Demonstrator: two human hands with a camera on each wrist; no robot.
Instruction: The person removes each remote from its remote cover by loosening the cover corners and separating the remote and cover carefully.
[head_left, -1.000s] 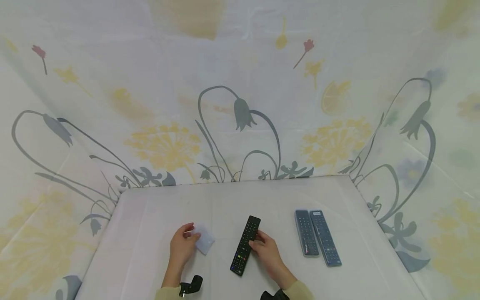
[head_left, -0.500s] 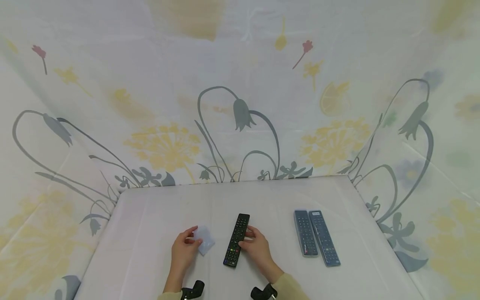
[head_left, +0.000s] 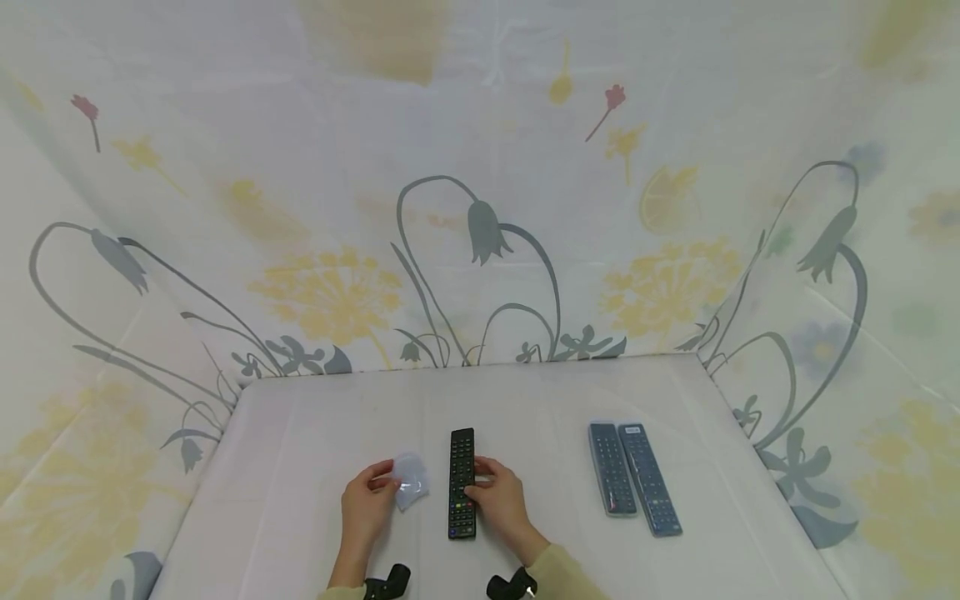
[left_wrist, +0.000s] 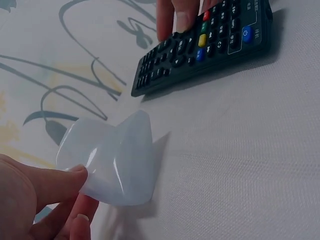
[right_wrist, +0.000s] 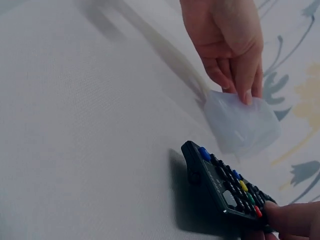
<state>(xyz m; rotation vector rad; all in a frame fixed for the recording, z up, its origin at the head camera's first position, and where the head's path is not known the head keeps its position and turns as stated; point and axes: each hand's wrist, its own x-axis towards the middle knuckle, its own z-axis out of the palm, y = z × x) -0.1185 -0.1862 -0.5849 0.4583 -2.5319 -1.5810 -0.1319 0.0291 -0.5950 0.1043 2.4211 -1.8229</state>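
My left hand (head_left: 366,498) pinches a small translucent bluish-white plastic sheet (left_wrist: 117,157) between thumb and fingers; it looks folded or crumpled. In my right hand (head_left: 501,500) is a black remote control (head_left: 461,483), gripped at its right edge with the thumb on top. The remote stands nearly straight up and down in the head view, its coloured buttons toward the near end. A gap separates the sheet from the remote. In the right wrist view, the remote's near end appears tilted up above the cloth.
Two more remotes in clear covers, one (head_left: 612,468) beside the other (head_left: 650,479), lie to the right on the white-covered table (head_left: 540,400). A floral-printed cloth (head_left: 360,167) rises behind and at both sides.
My right hand has moved left with the remote, which has turned from a slant to nearly upright in view. The left hand has shifted slightly, and the sheet in it has changed shape.
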